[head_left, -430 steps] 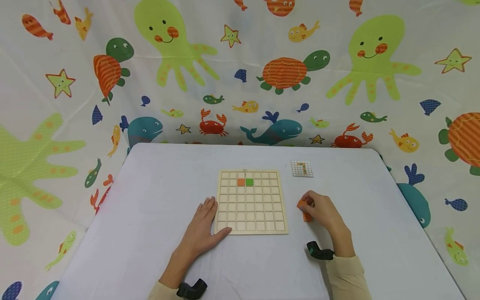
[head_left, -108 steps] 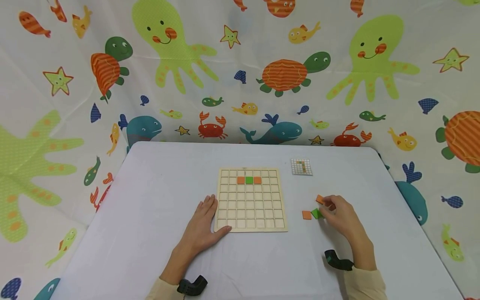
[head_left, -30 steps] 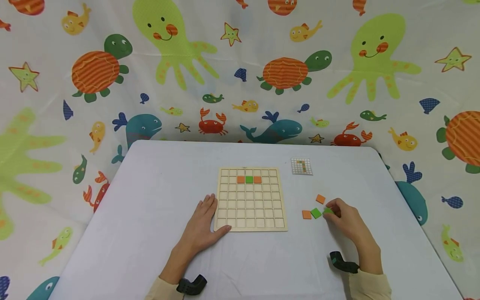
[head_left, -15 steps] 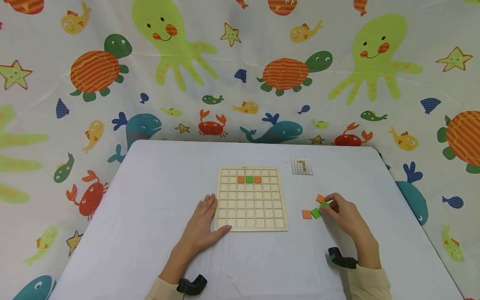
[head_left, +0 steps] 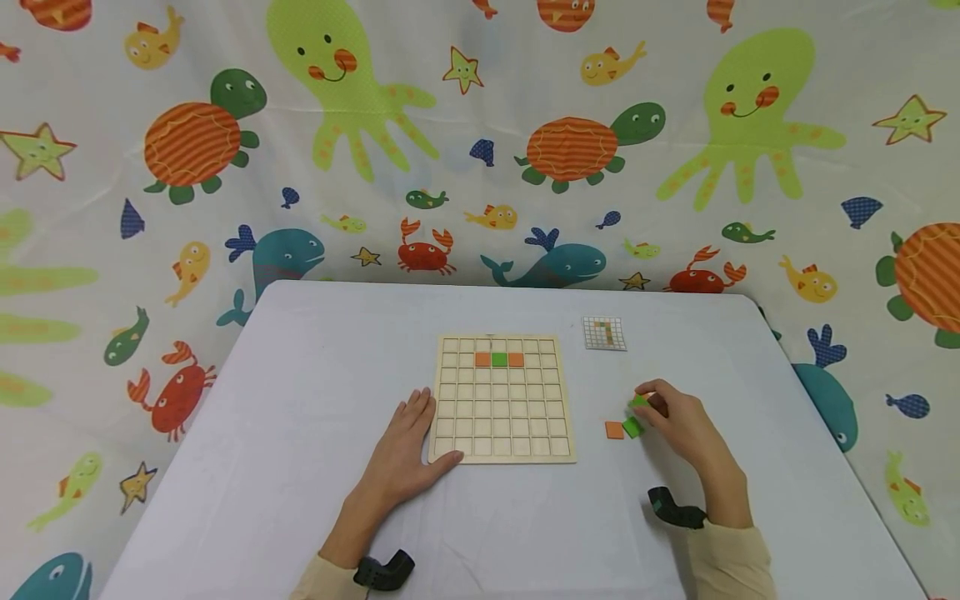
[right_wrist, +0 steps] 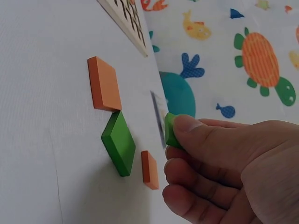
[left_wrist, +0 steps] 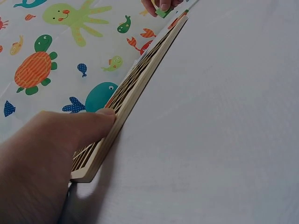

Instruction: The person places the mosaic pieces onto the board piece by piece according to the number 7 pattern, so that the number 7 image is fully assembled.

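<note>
Above the worktop [head_left: 337, 350], the held green square [right_wrist: 170, 130] was pinched between thumb and finger of the right hand [head_left: 678, 417], while the left hand [head_left: 405, 454], fingers extended, was laid along the board's left edge. On the board [head_left: 502, 427], three coloured squares [head_left: 499, 359] were seated side by side; the step was judged to be the handling of another. A steady pinch and a raised leftward path seemed called for, with the orange square [head_left: 614, 430] and loose green square [head_left: 632, 427] left undisturbed. Bare cloth was seen between them and the board's right edge.
</note>
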A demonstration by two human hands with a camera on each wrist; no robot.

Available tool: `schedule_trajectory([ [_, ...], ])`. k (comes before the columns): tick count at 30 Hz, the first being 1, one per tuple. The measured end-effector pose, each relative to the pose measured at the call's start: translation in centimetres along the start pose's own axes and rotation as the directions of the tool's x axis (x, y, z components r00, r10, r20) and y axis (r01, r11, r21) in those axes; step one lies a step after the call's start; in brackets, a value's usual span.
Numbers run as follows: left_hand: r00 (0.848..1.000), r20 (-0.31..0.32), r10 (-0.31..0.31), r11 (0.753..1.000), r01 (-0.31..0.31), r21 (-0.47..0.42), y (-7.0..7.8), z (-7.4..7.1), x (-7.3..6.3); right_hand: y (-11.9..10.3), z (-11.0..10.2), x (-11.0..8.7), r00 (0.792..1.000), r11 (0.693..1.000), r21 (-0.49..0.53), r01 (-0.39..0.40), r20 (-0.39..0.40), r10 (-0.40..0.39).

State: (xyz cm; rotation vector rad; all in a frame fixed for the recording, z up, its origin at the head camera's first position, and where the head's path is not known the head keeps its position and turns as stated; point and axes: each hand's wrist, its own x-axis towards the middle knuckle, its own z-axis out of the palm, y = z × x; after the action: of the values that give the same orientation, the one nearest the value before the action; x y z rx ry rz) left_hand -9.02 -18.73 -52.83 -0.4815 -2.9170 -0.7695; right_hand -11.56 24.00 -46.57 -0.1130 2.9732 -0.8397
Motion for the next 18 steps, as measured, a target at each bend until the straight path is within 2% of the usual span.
schedule_trajectory([
  [5,1.000,0.005,-0.005,1.000,0.005,-0.004,0.1,0.0,0.0,-0.4,0.1,0.4,1.000,1.000,0.004,0.005,0.011,-0.005],
  [12,0.999,0.028,-0.014,1.000,0.014,-0.007,0.2,-0.2,-0.1,-1.2,0.3,0.9,0.998,0.999,0.019,-0.038,0.047,0.037],
  [18,0.999,0.028,-0.015,1.000,0.015,-0.007,0.1,-0.2,-0.1,-2.0,0.6,1.4,0.999,1.000,0.016,-0.020,0.032,0.020],
])
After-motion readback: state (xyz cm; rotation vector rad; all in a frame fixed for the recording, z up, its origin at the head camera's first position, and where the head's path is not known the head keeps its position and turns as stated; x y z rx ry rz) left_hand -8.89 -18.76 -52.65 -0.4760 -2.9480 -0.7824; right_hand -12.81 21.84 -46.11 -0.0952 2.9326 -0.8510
